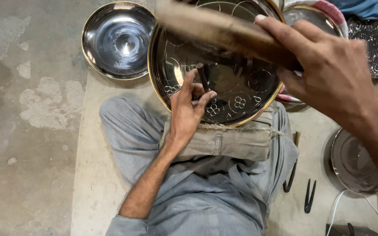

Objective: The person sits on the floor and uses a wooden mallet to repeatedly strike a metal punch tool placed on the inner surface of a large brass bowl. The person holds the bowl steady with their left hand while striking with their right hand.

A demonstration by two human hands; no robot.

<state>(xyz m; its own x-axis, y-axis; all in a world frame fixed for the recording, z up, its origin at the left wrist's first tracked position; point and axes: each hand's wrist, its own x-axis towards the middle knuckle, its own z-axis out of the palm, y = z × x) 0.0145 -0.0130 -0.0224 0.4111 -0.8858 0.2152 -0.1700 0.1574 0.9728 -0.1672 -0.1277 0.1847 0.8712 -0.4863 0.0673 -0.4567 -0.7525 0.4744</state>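
Near: two dark tools [310,196] and a white cable [337,205] on the mat [88,175], right of the grey-clad lap. Padded block [232,140] on the lap, engraved tray [215,65] tilted against it, nothing in it but flower and circle cuts. Left hand [189,107] pinches a punch [203,78], tip on the tray face, long axis roughly upright, leaning slightly away. Right hand [329,65] closed round a wooden mallet [224,30], blurred, long axis running up-left over the tray. Far: plain bowl [118,40] empty, top left; more metalware right. Floor is worn concrete.
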